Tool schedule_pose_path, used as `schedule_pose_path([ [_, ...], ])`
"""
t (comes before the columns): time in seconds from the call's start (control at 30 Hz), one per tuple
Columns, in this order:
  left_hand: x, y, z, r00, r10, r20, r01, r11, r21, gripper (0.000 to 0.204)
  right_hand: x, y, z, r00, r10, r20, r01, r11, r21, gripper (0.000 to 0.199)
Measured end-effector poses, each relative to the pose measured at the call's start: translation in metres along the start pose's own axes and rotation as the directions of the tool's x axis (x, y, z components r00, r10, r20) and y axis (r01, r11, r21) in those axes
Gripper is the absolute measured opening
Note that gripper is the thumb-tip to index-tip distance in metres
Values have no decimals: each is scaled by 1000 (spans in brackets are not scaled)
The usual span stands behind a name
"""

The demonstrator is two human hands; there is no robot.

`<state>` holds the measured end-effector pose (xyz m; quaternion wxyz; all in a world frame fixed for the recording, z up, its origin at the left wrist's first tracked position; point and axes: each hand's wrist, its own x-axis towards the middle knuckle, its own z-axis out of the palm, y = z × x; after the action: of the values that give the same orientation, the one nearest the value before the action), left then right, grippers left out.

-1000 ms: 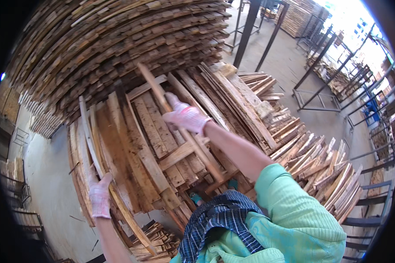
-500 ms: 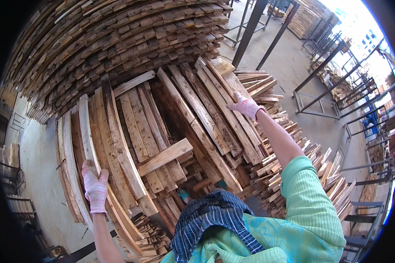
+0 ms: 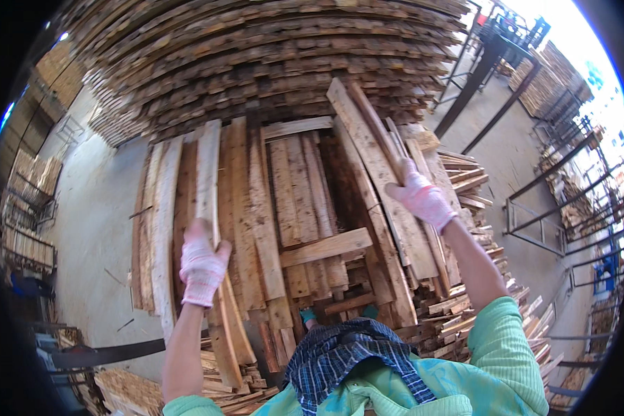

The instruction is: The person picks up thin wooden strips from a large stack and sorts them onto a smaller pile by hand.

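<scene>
The right hand (image 3: 423, 197), in a pinkish-white knit glove, appears to grasp the long, narrow, brown wooden board (image 3: 374, 125), thumb at its left side and fingers over it. That board's long axis runs from eleven o'clock to five o'clock, with much of its length beyond the hand toward eleven. The right hand is the nearer one; the left is well apart. Just left of it lies a wide, pale, flat wooden board (image 3: 362, 136), nearly parallel; whether the hand takes this too, I cannot tell.

The left hand (image 3: 204, 267), gloved alike, seems to grasp the long, pale, slightly bowed wooden board (image 3: 208, 166), whose far part points to twelve o'clock. From this hand, the brown board lies toward two o'clock. Between them, toward seven o'clock from the right hand, a short, light-brown wooden plank (image 3: 326, 247) lies crosswise.
</scene>
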<state>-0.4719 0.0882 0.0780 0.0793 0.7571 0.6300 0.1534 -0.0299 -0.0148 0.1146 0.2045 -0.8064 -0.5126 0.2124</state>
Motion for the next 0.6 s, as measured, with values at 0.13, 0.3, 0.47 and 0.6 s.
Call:
schedule_pose_path([
  [0.13, 8, 7, -2, 993, -37, 109, 29, 997, 75, 63, 12, -100, 66, 976, 101, 192, -94, 995, -45, 76],
  [0.3, 3, 12, -10, 993, -49, 105, 38, 993, 107, 66, 21, -118, 108, 990, 13, 142, 23, 968, -249, 85],
  [0.47, 3, 3, -11, 980, -106, 171, 93, 992, 82, 65, 35, -112, 63, 952, 93, 292, -82, 995, -52, 72],
  [0.6, 6, 2, -10, 981, -39, 191, 33, 999, 34, 71, 38, -99, 32, 990, 83, 116, -95, 990, 101, 71],
])
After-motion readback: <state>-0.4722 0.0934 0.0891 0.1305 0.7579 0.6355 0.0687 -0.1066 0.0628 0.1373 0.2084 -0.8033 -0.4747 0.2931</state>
